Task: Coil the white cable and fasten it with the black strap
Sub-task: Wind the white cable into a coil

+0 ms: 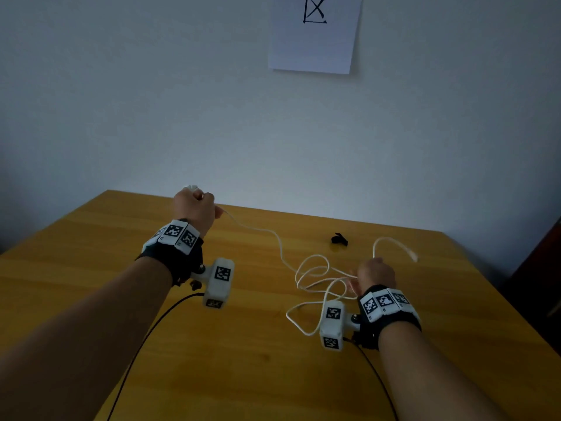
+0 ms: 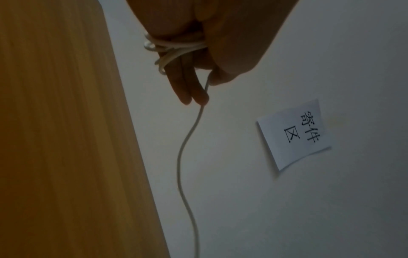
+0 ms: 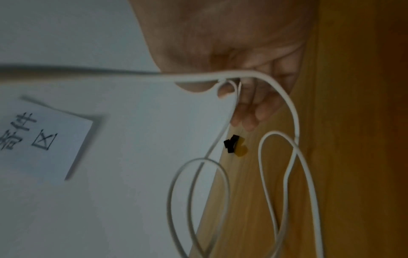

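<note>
With the left hand (image 1: 194, 208) clamped on its started coil, the right hand (image 1: 375, 276), pinching white cable (image 1: 273, 238), should feed even turns toward ten o'clock.

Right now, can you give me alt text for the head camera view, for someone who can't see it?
Two hands work a white cable above a wooden table: the left hand grips one end, the right hand holds loose loops. A black strap lies on the table beyond them, below a paper sign on the wall.
</note>
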### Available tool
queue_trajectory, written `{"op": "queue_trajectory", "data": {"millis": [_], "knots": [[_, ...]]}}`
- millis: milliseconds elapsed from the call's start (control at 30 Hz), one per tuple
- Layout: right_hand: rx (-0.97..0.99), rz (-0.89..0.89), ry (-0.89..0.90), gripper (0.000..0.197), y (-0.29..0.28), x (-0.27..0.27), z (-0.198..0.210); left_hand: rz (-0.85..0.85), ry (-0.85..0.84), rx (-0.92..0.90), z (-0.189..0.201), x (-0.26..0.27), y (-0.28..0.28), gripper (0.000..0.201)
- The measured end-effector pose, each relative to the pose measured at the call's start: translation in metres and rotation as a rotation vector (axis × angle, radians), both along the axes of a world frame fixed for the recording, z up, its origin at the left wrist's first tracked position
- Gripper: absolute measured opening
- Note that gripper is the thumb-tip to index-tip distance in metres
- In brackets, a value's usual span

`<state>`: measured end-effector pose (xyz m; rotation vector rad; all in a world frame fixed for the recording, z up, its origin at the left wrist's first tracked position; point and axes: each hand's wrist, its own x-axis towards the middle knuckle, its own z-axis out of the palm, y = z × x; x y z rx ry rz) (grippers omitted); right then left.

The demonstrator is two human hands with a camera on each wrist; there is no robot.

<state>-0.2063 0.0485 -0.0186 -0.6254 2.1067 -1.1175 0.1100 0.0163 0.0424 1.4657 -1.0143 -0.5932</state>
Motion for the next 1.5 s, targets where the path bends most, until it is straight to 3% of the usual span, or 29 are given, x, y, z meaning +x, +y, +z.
{"op": "queue_trajectory", "data": {"millis": [100,200,267,367,433,500,567,633,767,867,1000,1133,1200,1333,1400,1500], "knots": [[0.024,0.086,0.145,0.058,0.002,0.009,0.006,-0.145,-0.012,0.019,0.003,-0.011,0.008,0.015],[0.053,0.251,0.421,0.053,0.001,0.017,0.014,-0.287,-0.035,0.05,0.008,-0.025,0.013,0.022],[0.099,0.337,0.559,0.046,0.001,0.019,0.02,-0.361,-0.072,0.087,0.011,-0.031,0.014,0.039],[0.134,0.37,0.768,0.042,-0.002,0.02,0.034,-0.388,-0.137,0.177,0.016,-0.039,0.015,0.05],[0.021,0.388,0.82,0.049,-0.002,0.022,0.041,-0.387,-0.139,0.285,0.017,-0.041,0.015,0.047],[-0.186,0.501,0.74,0.053,0.001,0.031,0.044,-0.451,-0.043,0.351,0.017,-0.043,0.016,0.043],[-0.337,0.735,0.578,0.041,0.008,0.046,0.043,-0.5,0.059,0.372,0.017,-0.047,0.019,0.046],[-0.35,0.905,0.465,0.044,0.014,0.063,0.042,-0.566,0.182,0.367,0.016,-0.05,0.023,0.053],[-0.267,1.077,0.508,0.039,0.017,0.08,0.035,-0.733,0.491,0.385,0.016,-0.051,0.023,0.062],[-0.298,1.124,0.546,0.039,0.015,0.085,0.033,-0.817,0.669,0.353,0.024,-0.048,0.023,0.058],[-0.395,0.991,0.646,0.036,0.01,0.085,0.024,-0.9,1.017,0.221,0.025,-0.05,0.027,0.045],[-0.26,1.039,0.79,0.03,0.01,0.09,0.019,-0.962,1.213,0.092,0.029,-0.068,0.034,0.035],[-0.213,1.059,0.851,0.023,0.017,0.095,0.023,-0.963,1.177,0.031,0.033,-0.078,0.038,0.037],[-0.163,1.156,0.941,0.038,0.027,0.1,0.03,-1.032,1.003,-0.011,0.04,-0.089,0.043,0.034],[-0.203,1.181,0.943,0.039,0.026,0.101,0.031,-0.952,0.827,-0.018,0.037,-0.093,0.04,0.024],[-0.213,1.202,0.866,0.035,0.029,0.103,0.036,-0.78,0.419,-0.051,0.028,-0.095,0.032,0.046]]}}
